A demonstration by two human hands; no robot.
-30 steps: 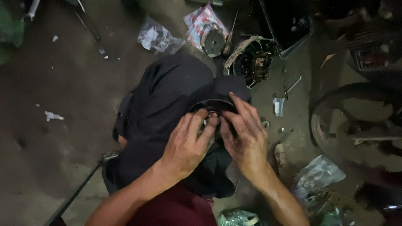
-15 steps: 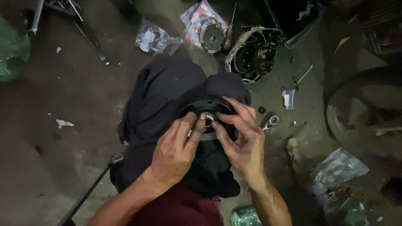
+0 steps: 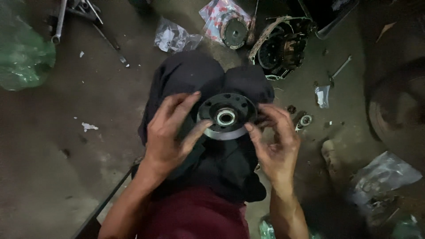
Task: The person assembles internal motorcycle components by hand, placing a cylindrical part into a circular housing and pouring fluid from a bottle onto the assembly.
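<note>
Metal part: round dark metal disc with a bright silver hub (image 3: 226, 117), held above the knees in dark trousers (image 3: 212, 84), flat face turned up to the camera.
Left hand (image 3: 170, 132): fingers spread open along the disc's left rim, thumb tip touching its lower left edge.
Right hand (image 3: 276, 141): fingers curled about the right rim, thumb on the lower right edge — the grip is shared.
Relation: disc lies between both hands, axis pointing at the viewer — neither hand nearer.
Floor: grey concrete floor (image 3: 66, 132), round clutch-like assembly (image 3: 281, 46) beyond the knees, small bearing (image 3: 305, 119) near the right hand, green plastic bag (image 3: 22, 57) far left.

Matt dark metal disc (image 3: 227, 116), shiny hub
</note>
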